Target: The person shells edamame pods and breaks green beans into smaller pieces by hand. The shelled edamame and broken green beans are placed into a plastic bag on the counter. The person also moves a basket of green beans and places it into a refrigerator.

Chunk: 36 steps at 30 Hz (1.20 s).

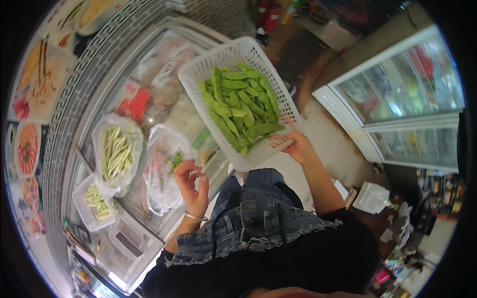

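A white perforated plastic basket (199, 78) full of flat green bean pods (242, 100) is tilted in front of me. My right hand (300, 147) grips its near right rim. Fingers apart and empty, my left hand (192, 186) hovers near a clear plastic bag (160, 193) that has a few green leafy sprigs (175, 161) showing in it. Left of that bag lies another clear bag of pale green bean pods (117, 152). Close by, a small white basket (80, 195) holds cut bean pieces (97, 201).
A glass-topped chest freezer (143, 219) stands along the left, with a red bag (134, 104) seen at its glass. On it is a weighing scale (128, 244). To the right are a glass-door fridge (402, 82) and a white plastic container (371, 197). Fire extinguishers (270, 20) stand at the back.
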Motion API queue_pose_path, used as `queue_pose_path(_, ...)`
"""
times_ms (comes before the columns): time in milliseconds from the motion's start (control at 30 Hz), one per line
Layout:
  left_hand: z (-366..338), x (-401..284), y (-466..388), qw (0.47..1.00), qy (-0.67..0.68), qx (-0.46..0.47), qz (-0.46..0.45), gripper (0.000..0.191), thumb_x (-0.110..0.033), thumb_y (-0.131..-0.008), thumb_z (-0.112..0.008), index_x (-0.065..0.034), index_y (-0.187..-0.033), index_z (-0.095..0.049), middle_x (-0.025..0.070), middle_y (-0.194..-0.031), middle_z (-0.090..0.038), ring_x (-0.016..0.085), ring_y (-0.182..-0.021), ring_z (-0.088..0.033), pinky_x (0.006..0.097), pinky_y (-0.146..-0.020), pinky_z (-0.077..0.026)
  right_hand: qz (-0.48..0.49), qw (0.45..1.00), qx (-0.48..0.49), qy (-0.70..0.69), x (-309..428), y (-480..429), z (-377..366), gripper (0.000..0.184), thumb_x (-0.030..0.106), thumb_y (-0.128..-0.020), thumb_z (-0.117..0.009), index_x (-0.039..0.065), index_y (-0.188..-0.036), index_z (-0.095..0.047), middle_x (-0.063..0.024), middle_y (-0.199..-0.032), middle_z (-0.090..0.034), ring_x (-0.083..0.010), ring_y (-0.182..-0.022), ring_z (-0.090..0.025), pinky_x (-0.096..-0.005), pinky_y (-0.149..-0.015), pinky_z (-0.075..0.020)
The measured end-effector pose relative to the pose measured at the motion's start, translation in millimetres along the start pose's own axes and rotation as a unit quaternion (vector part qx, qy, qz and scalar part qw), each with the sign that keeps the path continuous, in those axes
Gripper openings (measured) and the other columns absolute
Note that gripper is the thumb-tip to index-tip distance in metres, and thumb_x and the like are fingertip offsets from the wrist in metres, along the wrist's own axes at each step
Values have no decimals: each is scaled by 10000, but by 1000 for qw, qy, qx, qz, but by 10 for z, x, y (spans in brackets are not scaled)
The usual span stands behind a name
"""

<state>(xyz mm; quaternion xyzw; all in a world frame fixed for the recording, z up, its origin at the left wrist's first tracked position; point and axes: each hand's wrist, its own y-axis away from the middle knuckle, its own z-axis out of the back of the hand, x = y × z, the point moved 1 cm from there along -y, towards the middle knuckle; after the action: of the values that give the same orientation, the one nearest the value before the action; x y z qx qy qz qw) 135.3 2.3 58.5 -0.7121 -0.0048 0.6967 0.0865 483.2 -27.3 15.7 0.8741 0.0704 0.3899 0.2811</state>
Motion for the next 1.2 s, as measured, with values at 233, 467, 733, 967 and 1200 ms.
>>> queue_pose_path(233, -1409, 67, -41, 876, 263, 214, 343, 634, -295, -924, -641, -115, -1450, -338, 70, -1300, -484, 231, -1161, -521, 451, -959, -486, 75, 989, -111, -69, 51, 1207, 510, 471, 104, -896, -507, -30, -1345, -455, -244, -1137, -660, -355, -1000, -691, -443, -862, -593)
queue_pose_path(467, -3274, 847, 96, 777, 225, 390, 441, 616, -74, -736, -519, -35, -1349, -484, 144, -1304, -593, 375, -1175, -593, 576, -969, -503, 81, 978, -128, 142, 630, 2177, 2310, 731, 332, -932, -639, 118, -1519, -261, -166, -1241, -613, -250, -1010, -675, -396, -765, -582)
queue_pose_path(733, -5110, 1284, 938, 646, 216, 393, 617, 645, -32, -679, -519, 2, -1324, -505, 170, -1246, -613, 359, -1155, -586, 490, -1028, -461, 280, 834, -388, 275, 2729, 3296, 5813, 522, 365, -950, -629, 70, -1365, -514, -34, -1146, -634, -153, -1003, -590, -325, -759, -541)
queue_pose_path(967, -6226, 1035, 953, 761, 165, 445, 443, 353, -47, -771, -561, 30, -1112, -516, 147, -1006, -620, 302, -895, -606, 450, -848, -503, 473, 563, -621, 271, 5597, 3388, 7356, 853, 480, -866, -699, -50, -1453, -378, -274, -1465, -425, -360, -1384, -400, -423, -1139, -322)
queue_pose_path(1200, -7471, 1049, 442, 707, 225, 559, 370, 569, -14, -723, -582, -13, -1280, -466, 142, -1148, -597, 340, -1047, -589, 534, -916, -495, 490, 497, -690, 190, 6563, 3046, 7762, 811, 396, -749, -776, -72, -1318, -438, -271, -1216, -551, -384, -1187, -519, -438, -1037, -411)
